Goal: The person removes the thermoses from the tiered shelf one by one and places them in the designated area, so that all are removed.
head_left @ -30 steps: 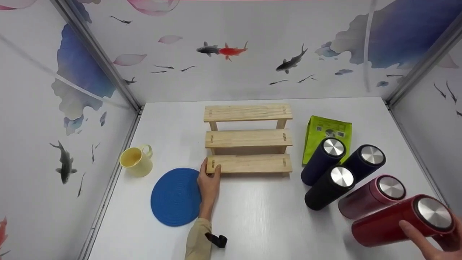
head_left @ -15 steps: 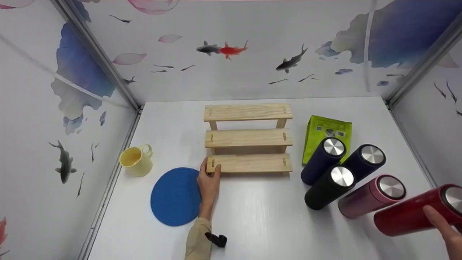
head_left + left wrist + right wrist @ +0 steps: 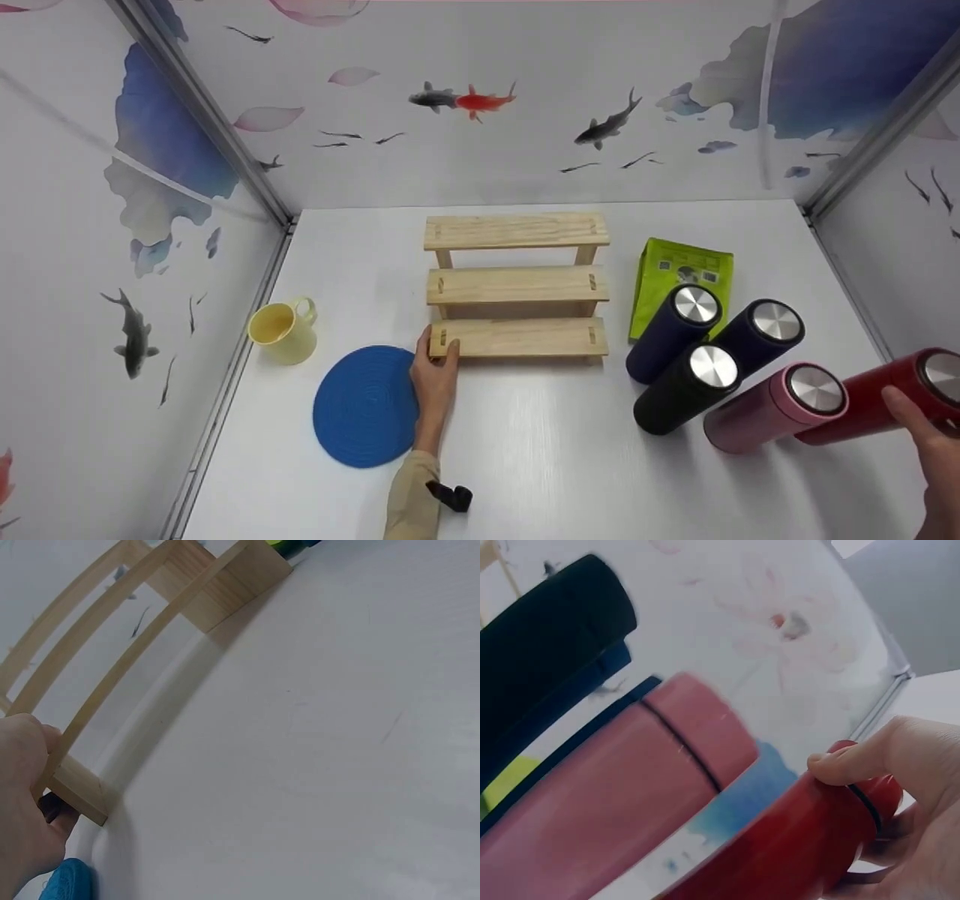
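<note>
Red flask (image 3: pixel 874 401) is gripped near its lid by right hand (image 3: pixel 926 450) at the table's right edge, touching or just beside the pink flask (image 3: pixel 772 409). Wooden step rack (image 3: pixel 517 285) at table centre is pinched at its front-left corner by left hand (image 3: pixel 435 375). Bare tabletop (image 3: pixel 547 450) lies along the near edge.

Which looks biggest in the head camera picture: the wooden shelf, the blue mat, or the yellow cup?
1. Wooden shelf, biggest by far.
2. Blue mat, in the middle.
3. Yellow cup, smallest.
The mat lies a little closer to the camera, but the order looks plain anyway.
</note>
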Motion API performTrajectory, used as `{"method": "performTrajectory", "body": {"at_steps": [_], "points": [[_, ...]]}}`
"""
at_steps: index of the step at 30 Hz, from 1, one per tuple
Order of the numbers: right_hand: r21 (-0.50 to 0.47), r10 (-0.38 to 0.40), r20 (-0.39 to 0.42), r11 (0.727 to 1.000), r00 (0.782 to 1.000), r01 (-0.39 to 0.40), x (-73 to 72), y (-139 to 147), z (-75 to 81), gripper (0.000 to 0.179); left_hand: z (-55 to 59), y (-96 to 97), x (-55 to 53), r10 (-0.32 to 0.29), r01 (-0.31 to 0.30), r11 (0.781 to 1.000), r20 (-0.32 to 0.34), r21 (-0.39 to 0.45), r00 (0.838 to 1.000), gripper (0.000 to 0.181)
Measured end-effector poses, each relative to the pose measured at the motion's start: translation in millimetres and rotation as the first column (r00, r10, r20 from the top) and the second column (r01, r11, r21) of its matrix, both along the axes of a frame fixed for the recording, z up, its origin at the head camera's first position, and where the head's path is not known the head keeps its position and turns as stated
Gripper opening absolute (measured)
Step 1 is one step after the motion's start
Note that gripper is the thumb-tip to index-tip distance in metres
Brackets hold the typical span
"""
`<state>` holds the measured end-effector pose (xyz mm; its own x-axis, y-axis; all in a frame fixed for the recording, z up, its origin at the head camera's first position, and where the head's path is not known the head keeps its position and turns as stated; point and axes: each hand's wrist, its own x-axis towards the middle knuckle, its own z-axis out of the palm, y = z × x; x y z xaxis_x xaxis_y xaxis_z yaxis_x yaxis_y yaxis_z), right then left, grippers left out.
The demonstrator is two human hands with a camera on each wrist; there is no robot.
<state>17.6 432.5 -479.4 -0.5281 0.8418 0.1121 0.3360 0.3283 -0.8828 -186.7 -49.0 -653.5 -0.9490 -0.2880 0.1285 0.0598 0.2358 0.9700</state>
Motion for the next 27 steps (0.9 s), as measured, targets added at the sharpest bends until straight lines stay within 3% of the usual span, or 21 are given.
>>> {"method": "performTrajectory", "body": {"at_steps": [7, 13, 27], "points": [[0.026, 0.005, 0.008, 1.000, 1.000, -0.006, -27.8, 8.4, -20.3, 0.075, -0.3, -0.3, -0.5, -0.002, 0.002, 1.000, -0.023, -0.022, 1.000, 0.059], [-0.037, 0.046, 0.030, 0.998, 0.998, -0.045, -43.2, 13.8, -31.7, 0.073, -0.4, 0.1, 0.8, 0.005, -0.006, 0.999, -0.016, -0.033, 1.000, 0.059], [-0.130, 0.093, 0.005, 0.987, 0.996, -0.092, -64.3, 26.4, -36.0, 0.071, -1.8, 0.9, -1.9, 0.022, -0.022, 0.999, 0.019, -0.027, 1.000, 0.058]]}}
